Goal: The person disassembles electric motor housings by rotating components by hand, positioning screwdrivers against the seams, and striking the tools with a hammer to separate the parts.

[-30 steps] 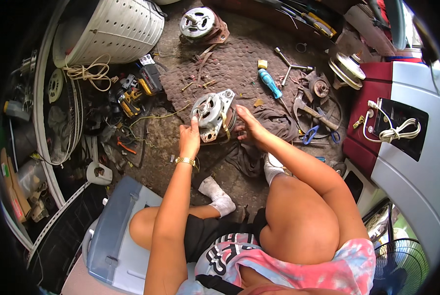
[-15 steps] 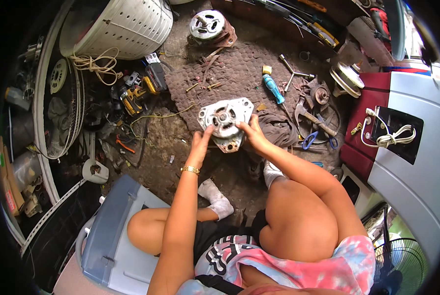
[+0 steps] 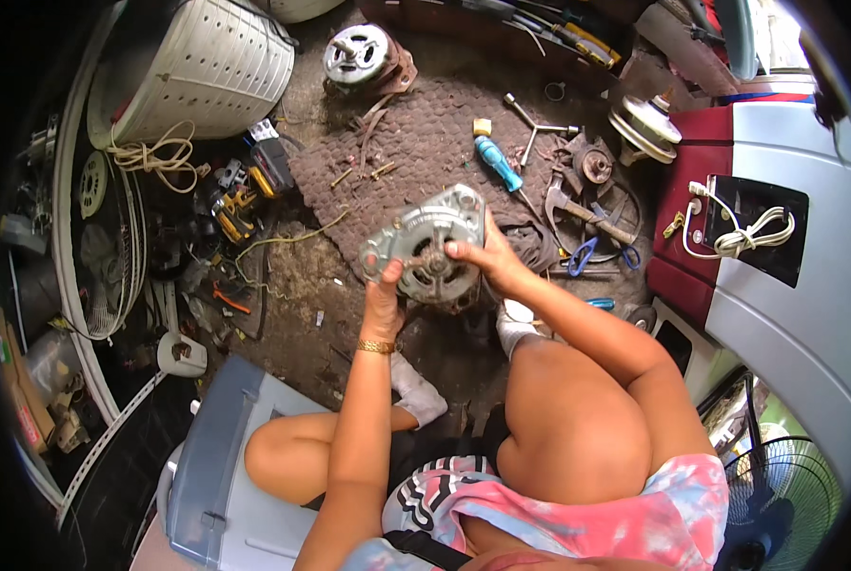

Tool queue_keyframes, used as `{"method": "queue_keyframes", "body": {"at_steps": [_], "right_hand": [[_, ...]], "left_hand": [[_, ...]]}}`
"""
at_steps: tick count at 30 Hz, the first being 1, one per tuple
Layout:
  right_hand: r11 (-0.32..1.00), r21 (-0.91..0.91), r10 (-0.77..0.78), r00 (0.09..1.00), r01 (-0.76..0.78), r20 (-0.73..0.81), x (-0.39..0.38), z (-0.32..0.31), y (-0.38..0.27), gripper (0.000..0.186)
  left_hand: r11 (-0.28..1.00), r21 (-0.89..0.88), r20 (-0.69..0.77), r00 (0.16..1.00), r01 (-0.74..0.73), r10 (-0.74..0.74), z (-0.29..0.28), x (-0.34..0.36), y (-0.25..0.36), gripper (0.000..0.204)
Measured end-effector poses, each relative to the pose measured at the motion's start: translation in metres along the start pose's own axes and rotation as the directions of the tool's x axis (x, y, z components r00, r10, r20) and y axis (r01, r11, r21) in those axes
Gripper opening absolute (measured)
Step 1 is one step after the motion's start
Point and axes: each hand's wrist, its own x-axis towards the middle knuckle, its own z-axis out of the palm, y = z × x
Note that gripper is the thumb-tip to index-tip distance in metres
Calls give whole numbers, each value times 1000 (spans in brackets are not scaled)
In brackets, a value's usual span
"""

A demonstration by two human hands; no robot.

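Observation:
Between my two hands is a silver electric motor [image 3: 427, 249] with a flanged metal casing, held up above the near edge of a brown mat. My left hand [image 3: 384, 306] grips its lower left side, the thumb lying on the casing. On the right side, my right hand [image 3: 492, 257] wraps round the rim with its thumb near the central shaft. The fingers behind the motor are hidden. A second motor [image 3: 361, 59], rusty below with a shaft on top, stands beyond the mat.
The brown mat [image 3: 321, 181] carries screws and a blue-handled screwdriver [image 3: 498, 164]. A three-way wrench [image 3: 536, 128], a hammer [image 3: 587, 211] and blue-handled scissors [image 3: 583, 257] lie to the right. A yellow cordless drill [image 3: 233, 214] is at left, a maroon-and-grey machine body [image 3: 692, 209] at right.
The motor has turned and tilted in my hands, and its flange now points up to the right. The whole view has shifted slightly. Both hands keep their hold.

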Motion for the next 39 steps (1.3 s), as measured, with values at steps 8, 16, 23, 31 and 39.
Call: {"method": "queue_keyframes", "body": {"at_steps": [8,16,23,31,39], "right_hand": [[999,-39,32,997,-35,-74,29,23,-10,99],[998,-49,-45,998,43,-43,10,-1,-21,95],[992,-105,-83,994,75,-76,32,-37,11,91],[591,-563,-311,807,578,503,-3,37,-27,69],[902,429,-71,997,55,21,30,63,-35,53]], "left_hand": [[999,-17,-17,999,50,-50,-41,45,-14,85],[990,-143,36,999,2,3,5,34,-23,78],[988,-14,-91,985,-151,150,11,60,-57,72],[959,-221,-38,984,-179,175,-54,48,-69,68],[391,-920,44,999,30,26,-61,50,-91,55]]}}
